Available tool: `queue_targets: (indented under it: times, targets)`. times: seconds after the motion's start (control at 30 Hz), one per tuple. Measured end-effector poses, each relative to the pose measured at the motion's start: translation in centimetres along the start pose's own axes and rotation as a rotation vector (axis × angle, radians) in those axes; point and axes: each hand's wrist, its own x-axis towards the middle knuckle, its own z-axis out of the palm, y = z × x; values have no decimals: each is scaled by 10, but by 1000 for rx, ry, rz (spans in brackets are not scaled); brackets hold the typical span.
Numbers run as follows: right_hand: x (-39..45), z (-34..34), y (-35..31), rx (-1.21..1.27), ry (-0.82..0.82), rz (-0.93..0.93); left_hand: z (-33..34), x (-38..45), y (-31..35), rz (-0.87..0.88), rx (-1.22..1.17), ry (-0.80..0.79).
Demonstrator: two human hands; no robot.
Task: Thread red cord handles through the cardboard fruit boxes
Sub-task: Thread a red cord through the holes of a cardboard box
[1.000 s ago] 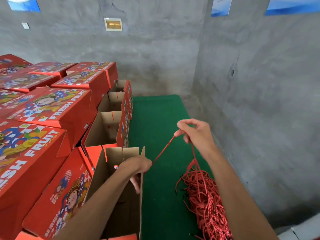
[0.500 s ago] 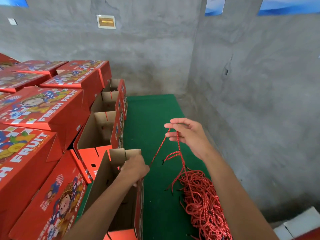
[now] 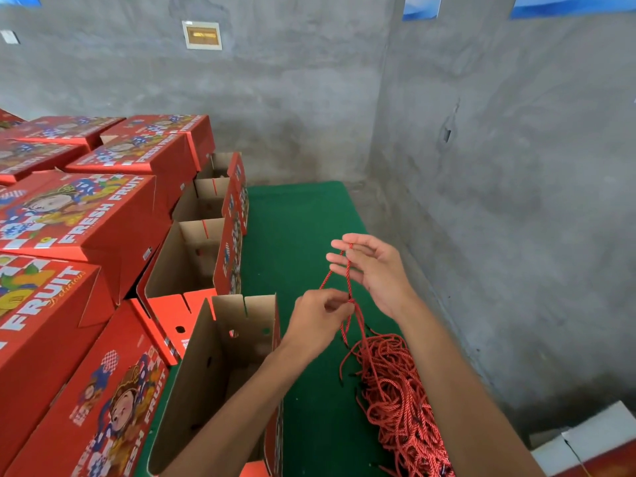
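The left hand (image 3: 321, 313) is held just beside the top right rim of the nearest open box (image 3: 220, 366), its thumb and fingertips pinched together on a single red cord (image 3: 347, 280); the right hand (image 3: 370, 270) is raised beyond it with the fingers nearly straight and slightly spread, and the cord is looped over them rather than gripped, so that two strands run down from the fingers to the pinch. From the pinch the loose ends fall toward the bundle of cords (image 3: 399, 401), which is heaped on the green desk (image 3: 299, 228) along its right edge, near the concrete wall (image 3: 516, 201).

No cord can be seen passing through the nearest box; round holes are visible in its far inner wall, and they appear empty, though a small reddish spot at one hole is too small to be read. Three further open boxes (image 3: 192, 259) are lined up behind it toward the far edge of the desk, and a short red strip is seen at the top of the inner wall of at least two of them; whether that is a threaded cord cannot be told. Closed printed boxes (image 3: 86, 215) are stacked at the left.

The work is judged to be at an early point for this box: one cord has been separated from the bundle and is being readied; both ends remain to be passed through the holes, and the large bundle suggests that many boxes are left.
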Motion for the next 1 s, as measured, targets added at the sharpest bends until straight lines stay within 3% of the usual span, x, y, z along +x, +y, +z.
queue_targets:
  times: [0.13,0.23,0.3,0.4,0.47,0.57,0.7,0.77,0.83,0.93,0.97,1.0]
  targets:
    - [3,-4,6,0,108,-18,2,-9,-1,-97,14,104]
    - [4,-7,12,28,191,-31,4,-23,-4,-57,10,172]
    - [3,-8,15,53,203,-27,6,-32,-5,-26,4,134]
    - [3,-6,14,97,174,-8,10,-39,-4,-58,79,-43]
    - [3,-4,12,124,153,-3,12,-36,1,-108,114,-35]
    - [1,0,9,153,126,4,8,-20,11,-161,-46,88]
    - [-3,2,9,149,153,-1,4,-5,16,-83,-272,156]
    - [-6,0,9,119,157,4,0,-5,12,-43,-276,147]
    - [-9,-7,9,-170,195,21,-6,-3,5,1,-170,142]
    - [-16,-22,13,-1199,240,-71,-18,3,-8,152,209,184]
    - [-20,-24,15,-1317,183,-126,-21,5,-9,177,272,163]
    - [-24,-23,18,-1253,82,-140,-24,6,-11,179,286,123]
